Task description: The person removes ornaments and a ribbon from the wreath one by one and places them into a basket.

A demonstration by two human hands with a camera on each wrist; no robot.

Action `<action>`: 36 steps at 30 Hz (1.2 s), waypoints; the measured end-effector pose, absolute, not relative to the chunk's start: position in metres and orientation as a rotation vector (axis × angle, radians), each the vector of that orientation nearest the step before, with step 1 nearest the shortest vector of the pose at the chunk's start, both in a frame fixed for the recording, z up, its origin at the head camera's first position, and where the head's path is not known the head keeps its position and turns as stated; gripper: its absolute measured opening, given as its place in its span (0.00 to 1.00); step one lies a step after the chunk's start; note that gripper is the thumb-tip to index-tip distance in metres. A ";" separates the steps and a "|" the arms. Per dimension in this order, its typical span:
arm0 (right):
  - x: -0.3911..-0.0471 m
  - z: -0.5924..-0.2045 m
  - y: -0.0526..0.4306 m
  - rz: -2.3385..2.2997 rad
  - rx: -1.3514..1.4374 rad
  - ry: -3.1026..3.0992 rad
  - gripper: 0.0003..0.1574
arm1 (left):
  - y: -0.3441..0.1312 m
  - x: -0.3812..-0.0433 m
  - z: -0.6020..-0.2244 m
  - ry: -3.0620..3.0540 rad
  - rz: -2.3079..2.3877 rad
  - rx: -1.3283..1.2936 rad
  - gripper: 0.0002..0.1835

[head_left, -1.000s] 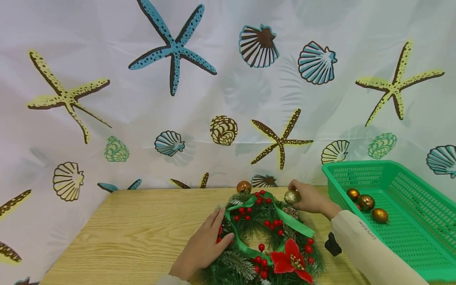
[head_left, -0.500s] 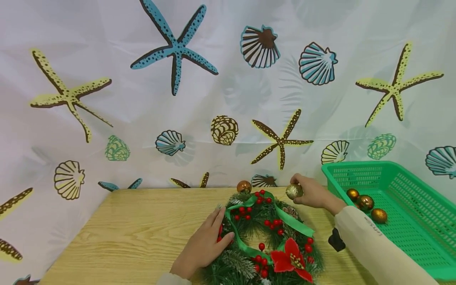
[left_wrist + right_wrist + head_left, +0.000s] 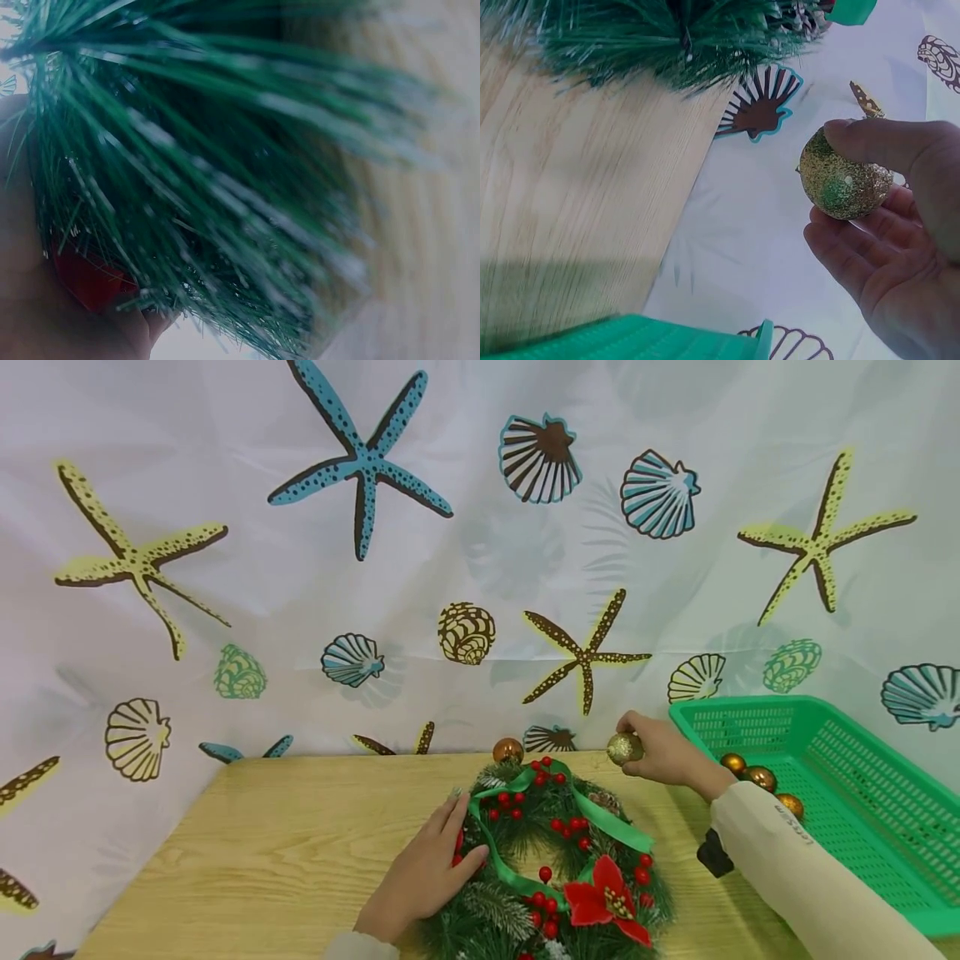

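Observation:
A green Christmas wreath (image 3: pixel 495 910) with red berries, a green ribbon and a red poinsettia (image 3: pixel 609 900) lies on the table. My left hand (image 3: pixel 423 872) rests on its left side, fingers fairly straight and thumb spread inward; in the left wrist view, green needles cover much of that hand. Beyond the wreath's upper right, my right hand (image 3: pixel 663 750) pinches a gold glitter bauble (image 3: pixel 844 178) between thumb and fingers. The bauble is apart from the wreath. A shiny copper bauble (image 3: pixel 507 750) sits at the wreath's far edge.
A green plastic basket (image 3: pixel 862 852) stands on the right, with several copper-gold baubles (image 3: pixel 761 778) in its near left part. Behind the wooden table (image 3: pixel 285 852) hangs a white curtain (image 3: pixel 420 577) printed with starfish and shells.
My right hand has drawn the gold glitter bauble slightly right and up, away from the pine cone on the wreath. My left hand stays on the wreath; the head view has shifted slightly.

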State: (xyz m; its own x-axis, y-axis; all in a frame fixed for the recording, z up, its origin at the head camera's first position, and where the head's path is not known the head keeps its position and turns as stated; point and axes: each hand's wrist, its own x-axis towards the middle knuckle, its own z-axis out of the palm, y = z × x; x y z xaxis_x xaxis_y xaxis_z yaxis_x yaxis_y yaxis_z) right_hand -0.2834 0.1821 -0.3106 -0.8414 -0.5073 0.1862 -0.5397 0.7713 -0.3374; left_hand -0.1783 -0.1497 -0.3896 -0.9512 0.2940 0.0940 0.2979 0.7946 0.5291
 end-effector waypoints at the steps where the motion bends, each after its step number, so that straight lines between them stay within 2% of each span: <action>1: -0.283 -0.310 0.184 0.585 0.848 -2.880 0.27 | -0.150 -0.178 -0.390 -2.970 -0.882 -0.488 0.43; 22: -0.271 -0.294 0.236 0.504 0.715 -2.941 0.29 | -0.148 -0.181 -0.391 -2.983 -0.888 -0.478 0.42; 36: -0.261 -0.269 0.259 0.509 0.649 -2.960 0.31 | -0.147 -0.181 -0.391 -2.989 -0.882 -0.462 0.43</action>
